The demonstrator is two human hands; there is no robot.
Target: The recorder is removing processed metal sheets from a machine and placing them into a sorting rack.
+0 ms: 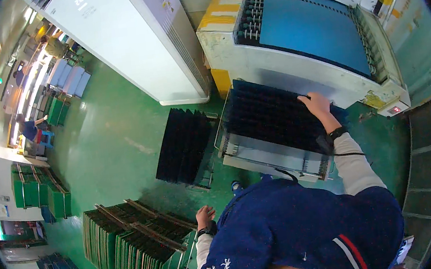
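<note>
My right hand (316, 104) reaches forward over a rack of thin dark panels (272, 115), its fingers closed at the top edge of one near the rack's right end. Those panels stand upright and close together. My left hand (204, 217) hangs low at my left side with its fingers loosely apart, holding nothing. It is nearest to a rack of green-edged panels (126, 240). Just beyond the dark panels, a flat blue panel (309, 28) lies on the rollers of a pale machine (270, 56).
Another stack of dark panels (182, 146) stands on a wheeled rack left of the first. A tall white cabinet (125, 38) rises behind it. Wire shelving (429, 163) runs along my right. Far left, people sit at a lit bench; green crates (36, 189) stand by the wall.
</note>
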